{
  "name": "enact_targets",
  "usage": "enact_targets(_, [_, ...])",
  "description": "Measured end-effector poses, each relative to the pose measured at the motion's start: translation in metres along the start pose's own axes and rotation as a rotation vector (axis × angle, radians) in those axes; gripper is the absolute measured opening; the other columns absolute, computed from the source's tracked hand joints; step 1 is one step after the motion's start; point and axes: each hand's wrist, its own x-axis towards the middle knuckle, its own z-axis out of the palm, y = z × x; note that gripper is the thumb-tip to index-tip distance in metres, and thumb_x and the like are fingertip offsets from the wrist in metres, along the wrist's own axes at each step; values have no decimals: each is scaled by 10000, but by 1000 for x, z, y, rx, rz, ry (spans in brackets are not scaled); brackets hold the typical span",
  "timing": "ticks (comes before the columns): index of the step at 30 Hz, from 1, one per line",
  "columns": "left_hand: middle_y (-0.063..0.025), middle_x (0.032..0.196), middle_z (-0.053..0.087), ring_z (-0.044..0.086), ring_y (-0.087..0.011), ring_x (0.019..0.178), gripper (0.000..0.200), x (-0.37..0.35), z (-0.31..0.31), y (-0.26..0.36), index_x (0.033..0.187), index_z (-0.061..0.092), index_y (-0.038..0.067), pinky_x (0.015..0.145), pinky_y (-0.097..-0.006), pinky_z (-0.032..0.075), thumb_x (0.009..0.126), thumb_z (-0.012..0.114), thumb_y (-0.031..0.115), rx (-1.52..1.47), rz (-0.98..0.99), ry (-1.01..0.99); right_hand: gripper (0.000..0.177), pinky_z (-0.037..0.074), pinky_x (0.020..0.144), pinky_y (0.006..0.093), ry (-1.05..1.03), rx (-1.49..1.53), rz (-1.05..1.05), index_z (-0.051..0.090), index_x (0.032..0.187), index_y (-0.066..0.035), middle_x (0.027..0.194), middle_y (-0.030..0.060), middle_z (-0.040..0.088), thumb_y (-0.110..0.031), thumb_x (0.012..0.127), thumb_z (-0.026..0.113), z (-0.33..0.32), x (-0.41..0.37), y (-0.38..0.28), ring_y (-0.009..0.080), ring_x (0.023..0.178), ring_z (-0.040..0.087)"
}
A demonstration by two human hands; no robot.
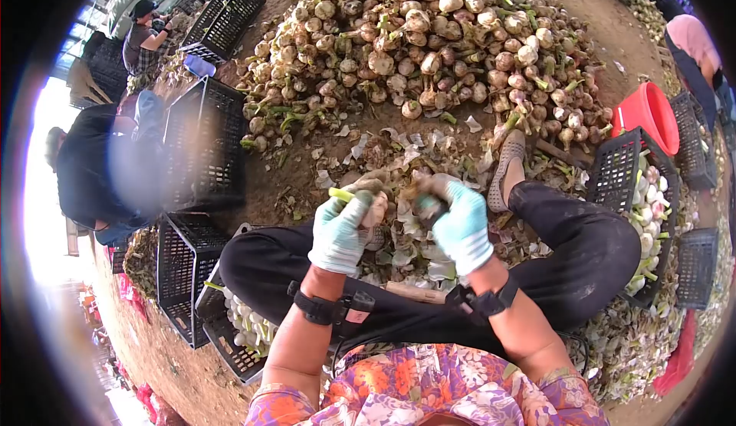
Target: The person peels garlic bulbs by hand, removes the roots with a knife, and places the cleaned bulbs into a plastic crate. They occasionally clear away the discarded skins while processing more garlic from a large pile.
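Note:
My left hand point(339, 231), in a white and light-blue work glove with soiled fingertips, is closed round a garlic bulb point(376, 210). The bulb's short green stem point(340, 194) pokes out past the thumb. Close by on the right, my right hand point(460, 231), gloved the same way, has its fingers curled in. They are dark and blurred, and what they hold cannot be made out. Loose garlic skins point(406, 234) litter the ground under and between both hands. Ahead rises a large heap of unpeeled garlic bulbs point(414, 50).
At the right stands a black crate of cleaned garlic point(648, 227) beside a red bucket point(652, 116). Another crate of white bulbs point(249, 322) sits by my left knee. More black crates point(203, 146) line the left. Co-workers point(107, 165) sit at left and right.

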Motion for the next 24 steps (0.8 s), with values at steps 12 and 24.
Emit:
enact_targets(12, [-117, 1143, 517, 513, -154, 981, 242, 0, 2, -3, 1012, 580, -41, 819, -258, 421, 796, 587, 67, 310, 176, -12, 246, 464, 568, 330, -235, -465, -119, 566, 864, -30, 761, 147, 540, -98, 632, 615, 18, -3, -17, 291, 641, 571])
enact_targets(24, [-139, 1176, 493, 509, -253, 1005, 389, -2, -17, 38, 1147, 468, 47, 818, -380, 442, 848, 509, 292, -609, -91, -27, 243, 439, 743, 407, -510, -524, 326, 563, 972, -76, 961, 208, 552, -107, 732, 539, 9, 7, 63, 368, 863, 538])
